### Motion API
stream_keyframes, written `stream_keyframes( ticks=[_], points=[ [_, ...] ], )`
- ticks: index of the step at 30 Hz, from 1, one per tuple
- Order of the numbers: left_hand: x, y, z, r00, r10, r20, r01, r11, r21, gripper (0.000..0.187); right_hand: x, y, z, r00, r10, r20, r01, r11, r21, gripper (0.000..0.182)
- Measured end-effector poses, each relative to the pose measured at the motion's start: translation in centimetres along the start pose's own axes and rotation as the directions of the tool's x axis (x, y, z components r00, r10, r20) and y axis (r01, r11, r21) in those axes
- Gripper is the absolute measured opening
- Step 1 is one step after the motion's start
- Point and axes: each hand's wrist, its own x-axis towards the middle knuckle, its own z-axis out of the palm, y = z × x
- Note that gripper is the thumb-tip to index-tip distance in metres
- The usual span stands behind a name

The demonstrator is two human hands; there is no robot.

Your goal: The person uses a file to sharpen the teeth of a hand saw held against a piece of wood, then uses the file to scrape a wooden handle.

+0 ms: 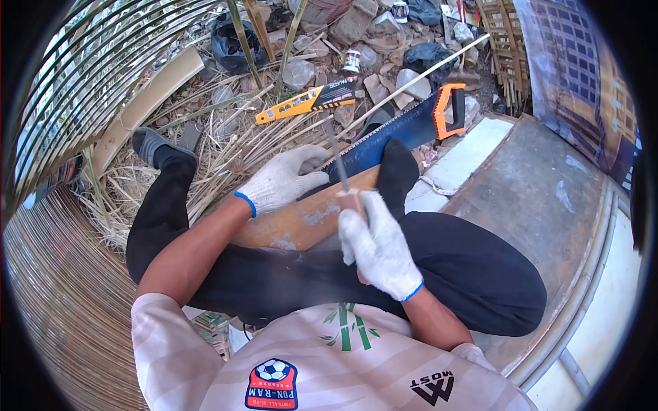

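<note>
My left hand (284, 179), in a white knit glove with a blue cuff, is closed at the tip end of a hand saw (397, 132). The saw's dark blade slants up to the right, toothed edge away from me, to an orange and black handle. My right hand (381, 250), gloved alike, grips a thin-shafted tool (348, 198) by its light wooden handle. Its slim metal shaft points up and crosses in front of the blade; motion blur hides whether it touches. Under my hands a brown wooden board (274, 226) lies by my legs.
A yellow and black saw sleeve (308, 100) lies on straw and bamboo scraps. A pale bamboo strip (418, 81) slants past the saw. Rubble and black plastic bags (236, 44) cover the ground ahead. Split bamboo (62, 288) lies at left, a worn tabletop (528, 198) at right.
</note>
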Motion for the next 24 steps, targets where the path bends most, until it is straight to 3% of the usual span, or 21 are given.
stream_keyframes(
  ticks=[2,3,4,8,11,17,24],
  points=[
    [0.6,-0.6,0.6,0.993,0.113,-0.027,-0.114,0.993,-0.016,0.047,0.1,0.3,0.5,0.982,-0.190,0.015,0.190,0.966,-0.177,0.036],
    [0.8,-0.5,0.6,0.989,0.144,-0.011,-0.144,0.988,0.056,0.047,0.0,-0.1,0.4,0.982,-0.183,0.053,0.190,0.966,-0.176,0.035],
    [1.1,-0.3,0.4,0.984,0.177,0.005,-0.176,0.976,0.128,0.047,0.2,0.8,0.9,0.950,-0.309,0.041,0.311,0.931,-0.193,0.036],
    [1.4,0.2,0.2,0.962,0.274,0.004,-0.265,0.926,0.270,0.047,0.3,0.9,0.9,0.938,-0.332,0.100,0.346,0.915,-0.207,0.043],
    [1.5,0.2,0.4,0.982,0.187,0.006,-0.186,0.970,0.157,0.047,0.9,1.7,0.7,0.934,-0.345,0.089,0.356,0.911,-0.207,0.046],
    [1.5,0.9,0.4,0.984,0.175,-0.037,-0.173,0.983,0.059,0.058,1.3,1.4,0.4,0.951,-0.293,0.095,0.307,0.927,-0.216,0.047],
    [0.5,-0.1,-0.6,0.994,-0.090,0.063,0.076,0.978,0.193,0.060,1.5,1.6,0.7,0.951,-0.288,0.112,0.309,0.909,-0.280,0.042]
  ],
)
